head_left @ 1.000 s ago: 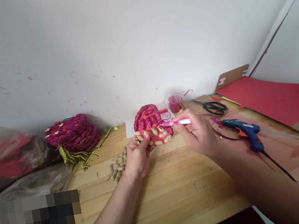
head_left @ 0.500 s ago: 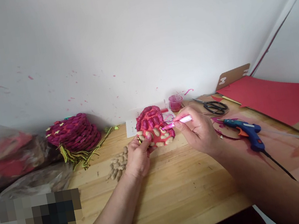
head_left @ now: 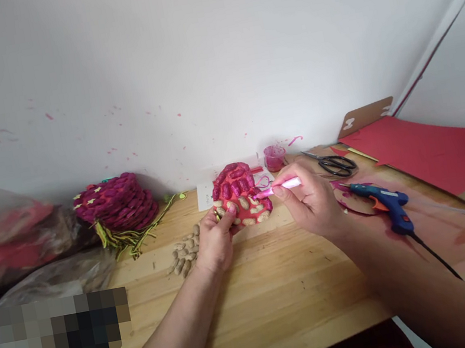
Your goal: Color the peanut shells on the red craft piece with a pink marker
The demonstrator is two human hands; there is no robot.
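Note:
A red piece covered with peanuts (head_left: 240, 187) is held up over the table; its upper peanuts are magenta, and most of the lower ones are plain tan. My left hand (head_left: 217, 238) grips its lower left edge, thumb on top. Pinched in my right hand (head_left: 309, 199) is a white-handled brush (head_left: 286, 185), its pink tip touching a peanut at the right of the piece. A plastic cup stained magenta (head_left: 274, 157) stands behind, near the wall. Loose plain peanuts (head_left: 186, 253) lie left of my left hand.
At the left are plastic bags (head_left: 5, 238) and a stack of magenta pieces (head_left: 116, 203) with yellow-green strings. Black scissors (head_left: 336, 165), a blue glue gun (head_left: 393, 205) with its cord, and red sheets (head_left: 444, 148) lie to the right. The wall behind has pink spots.
The view has shifted slightly. Both hands keep their holds, and the brush tip stays at nearly the same spot on the piece.

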